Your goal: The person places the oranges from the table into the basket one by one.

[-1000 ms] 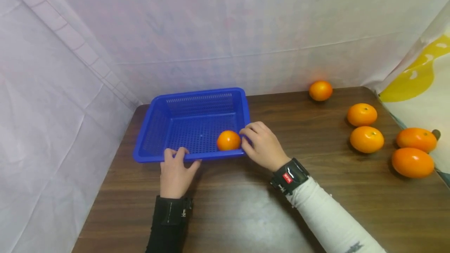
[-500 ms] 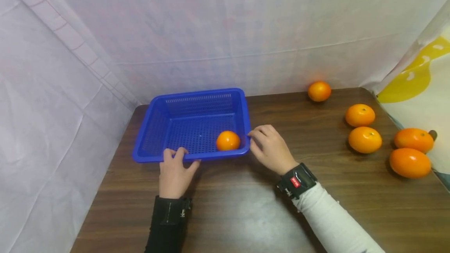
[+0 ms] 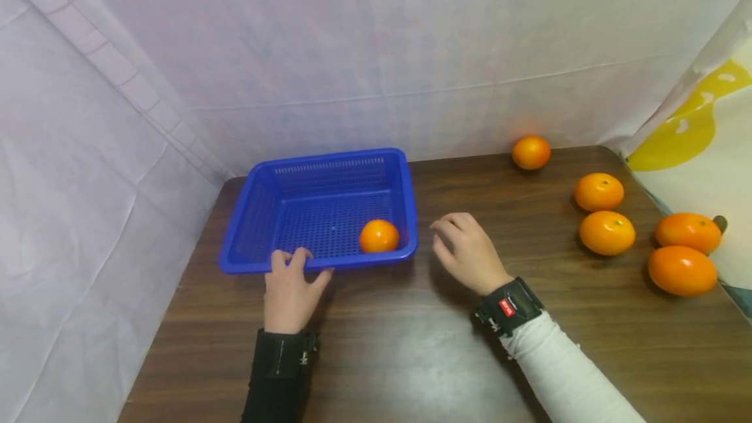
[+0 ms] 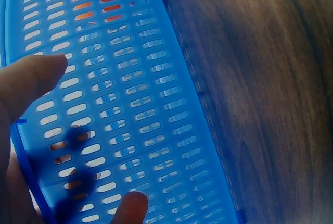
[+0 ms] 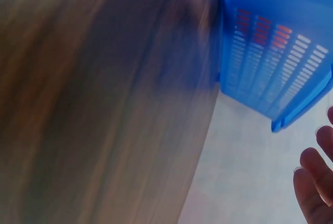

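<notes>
My left hand (image 3: 292,296) grips the near rim of a blue perforated plastic basket (image 3: 318,267). Its fingertips reach over the rim, while in the left wrist view the thumb (image 4: 39,75) lies against the outer side wall. Inside the basket, at the near right corner, sits a round, glossy orange (image 3: 378,236). To the right of the basket hovers my right hand (image 3: 472,254), holding nothing, its fingers loosely bent. In the right wrist view those fingers (image 5: 315,174) are apart from the basket (image 5: 260,73), whose slots show orange colour from inside.
Several more oranges lie on the right of the brown wooden table (image 3: 382,358): one at the back edge (image 3: 531,153), two in a pair (image 3: 607,233), two by the right edge (image 3: 682,271). Pale cloth (image 3: 329,38) hangs behind and to the left.
My right hand has drawn back rightward from the orange and basket rim, with a gap between them now. The left hand stays on the rim; the orange keeps its place in the basket.
</notes>
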The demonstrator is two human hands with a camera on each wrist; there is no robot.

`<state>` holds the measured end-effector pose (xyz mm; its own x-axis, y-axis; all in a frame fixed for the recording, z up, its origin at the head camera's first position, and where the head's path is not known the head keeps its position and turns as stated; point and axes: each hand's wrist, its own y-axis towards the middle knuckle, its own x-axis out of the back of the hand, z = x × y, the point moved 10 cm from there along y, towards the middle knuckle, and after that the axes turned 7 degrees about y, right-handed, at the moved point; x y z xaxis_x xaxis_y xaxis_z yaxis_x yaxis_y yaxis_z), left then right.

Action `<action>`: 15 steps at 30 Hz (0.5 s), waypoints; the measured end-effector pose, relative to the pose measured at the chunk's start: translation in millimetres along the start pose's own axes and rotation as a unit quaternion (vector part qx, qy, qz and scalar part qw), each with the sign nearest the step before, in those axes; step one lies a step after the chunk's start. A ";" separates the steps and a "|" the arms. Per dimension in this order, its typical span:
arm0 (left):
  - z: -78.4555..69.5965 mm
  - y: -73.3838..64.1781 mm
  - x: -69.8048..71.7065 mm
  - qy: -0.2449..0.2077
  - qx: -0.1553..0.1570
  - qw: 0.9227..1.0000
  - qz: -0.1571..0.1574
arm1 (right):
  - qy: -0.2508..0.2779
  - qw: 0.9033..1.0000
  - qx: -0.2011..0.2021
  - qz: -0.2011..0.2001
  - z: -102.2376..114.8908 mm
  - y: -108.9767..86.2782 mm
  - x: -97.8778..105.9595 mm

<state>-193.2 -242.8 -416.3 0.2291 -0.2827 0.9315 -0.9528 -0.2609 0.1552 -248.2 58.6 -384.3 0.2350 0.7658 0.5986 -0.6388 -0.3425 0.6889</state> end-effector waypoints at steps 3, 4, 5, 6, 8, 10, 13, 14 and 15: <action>-0.3 0.1 -0.6 -0.001 0.000 1.000 0.002 | -0.007 1.000 -0.013 0.004 -6.7 -3.6 4.0; -0.3 0.2 -0.8 -0.002 0.000 1.000 0.003 | -0.008 1.000 -0.018 0.005 -8.9 -4.9 5.6; -0.2 0.4 -0.9 -0.002 0.000 1.000 0.003 | -0.009 1.000 -0.021 0.005 -11.0 -5.9 7.2; -0.2 0.6 -1.0 -0.003 0.000 1.000 0.003 | -0.010 1.000 -0.024 0.005 -13.1 -7.0 9.0; -0.4 0.6 -0.8 -0.004 0.001 1.000 0.003 | -0.013 0.999 -0.029 0.004 -17.0 -9.4 12.8; -0.2 0.7 -0.6 -0.005 0.000 1.000 0.003 | -0.017 0.999 -0.030 0.002 -20.3 -11.8 16.5; 0.2 0.3 -0.1 -0.004 0.001 1.000 0.002 | -0.025 0.999 -0.031 0.000 -25.3 -16.1 20.8; 0.5 0.0 -0.2 -0.003 0.002 1.000 0.003 | -0.028 0.999 -0.030 -0.001 -26.9 -17.7 21.9; 0.9 -0.2 -0.2 -0.003 0.004 1.000 0.004 | -0.029 0.999 -0.030 -0.002 -28.2 -19.1 23.3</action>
<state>-192.9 -243.5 -416.8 0.2231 -0.2893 0.9309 -0.9530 -0.2654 0.1459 -251.3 98.4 -395.0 0.2786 0.7332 0.6203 -0.6796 -0.3058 0.6668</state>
